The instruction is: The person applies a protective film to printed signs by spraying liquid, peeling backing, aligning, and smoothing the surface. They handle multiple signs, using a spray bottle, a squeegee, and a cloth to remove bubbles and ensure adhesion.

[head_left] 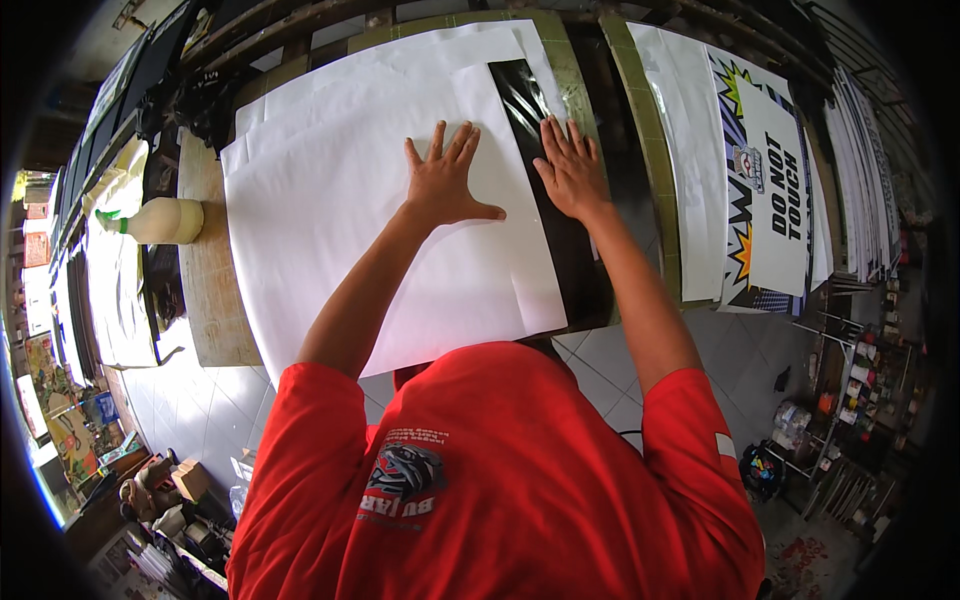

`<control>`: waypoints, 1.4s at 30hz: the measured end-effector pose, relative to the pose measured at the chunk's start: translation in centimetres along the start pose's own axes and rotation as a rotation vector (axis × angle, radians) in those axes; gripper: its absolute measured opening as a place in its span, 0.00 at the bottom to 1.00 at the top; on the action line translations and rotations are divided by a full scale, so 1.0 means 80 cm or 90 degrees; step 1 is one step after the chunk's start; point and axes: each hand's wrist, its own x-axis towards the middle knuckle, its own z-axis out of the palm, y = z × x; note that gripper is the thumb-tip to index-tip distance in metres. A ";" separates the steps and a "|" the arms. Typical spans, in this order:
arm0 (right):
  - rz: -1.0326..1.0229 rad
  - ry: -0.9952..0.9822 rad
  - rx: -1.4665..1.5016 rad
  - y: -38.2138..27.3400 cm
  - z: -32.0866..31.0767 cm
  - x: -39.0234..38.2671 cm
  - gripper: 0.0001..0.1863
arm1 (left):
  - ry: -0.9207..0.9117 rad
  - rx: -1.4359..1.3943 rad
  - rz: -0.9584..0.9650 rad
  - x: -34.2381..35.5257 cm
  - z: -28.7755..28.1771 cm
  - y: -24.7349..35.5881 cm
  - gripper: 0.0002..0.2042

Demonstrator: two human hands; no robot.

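Note:
A large white sheet (330,230) lies spread over the table, with another white sheet showing beyond its far edge. Along its right side runs a glossy black strip (580,260). My left hand (443,178) rests on the white sheet, fingers spread and thumb pointing right. On the black strip lies my right hand (573,172), its fingers stretched out toward the far side. Both palms face down, and neither hand grips anything.
A bottle (165,220) with a green top and pale contents lies left of the sheet. On the right, printed panels (775,190) and white sheets cover another table. Stacked boards (862,180) stand beyond them. A cluttered rack (850,390) is at lower right, over a tiled floor (600,370).

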 end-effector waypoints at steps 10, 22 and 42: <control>-0.001 -0.005 0.000 0.000 -0.001 0.001 0.35 | -0.002 -0.023 -0.009 -0.011 -0.001 -0.013 0.67; -0.016 0.009 0.020 0.004 0.003 0.001 0.35 | -0.002 0.006 0.006 -0.021 -0.001 -0.026 0.67; -0.026 -0.021 0.352 0.031 0.005 0.008 0.34 | 0.011 -0.008 0.015 -0.020 0.007 -0.030 0.66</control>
